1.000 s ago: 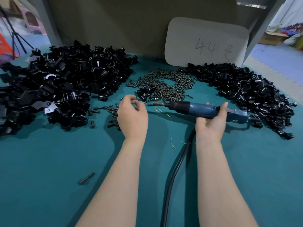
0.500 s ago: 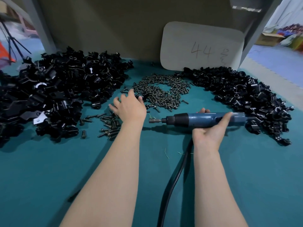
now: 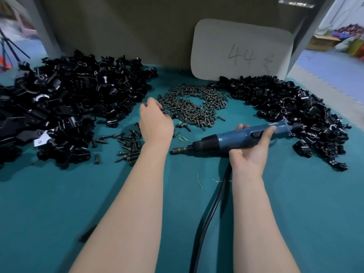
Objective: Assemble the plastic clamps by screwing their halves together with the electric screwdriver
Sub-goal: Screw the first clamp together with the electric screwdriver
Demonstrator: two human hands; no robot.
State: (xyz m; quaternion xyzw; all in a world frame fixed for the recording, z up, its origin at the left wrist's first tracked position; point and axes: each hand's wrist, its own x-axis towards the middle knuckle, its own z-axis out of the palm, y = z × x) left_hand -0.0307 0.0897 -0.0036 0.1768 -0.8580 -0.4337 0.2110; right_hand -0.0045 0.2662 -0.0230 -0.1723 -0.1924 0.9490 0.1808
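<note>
My right hand (image 3: 250, 152) lies palm up and grips the blue electric screwdriver (image 3: 232, 138), whose bit points left just above the teal table (image 3: 49, 213). My left hand (image 3: 155, 123) reaches over the left edge of the central pile of dark screws (image 3: 197, 107), fingers bent down into it. Its fingertips are hidden, so I cannot see whether they pinch a screw. A large heap of black plastic clamp halves (image 3: 69, 99) lies to the left. A second heap of clamp parts (image 3: 291, 107) lies to the right, behind the screwdriver.
A small scatter of screws (image 3: 128, 142) lies beside my left wrist. The screwdriver's black cable (image 3: 208, 213) runs toward me between my forearms. One lone screw (image 3: 87, 233) lies near the front left. A white card marked 44 (image 3: 242, 50) leans against the back wall.
My left hand has moved forward from the table middle to the edge of the screw pile. My right hand has tilted the screwdriver, bit end lower, and drawn it slightly nearer.
</note>
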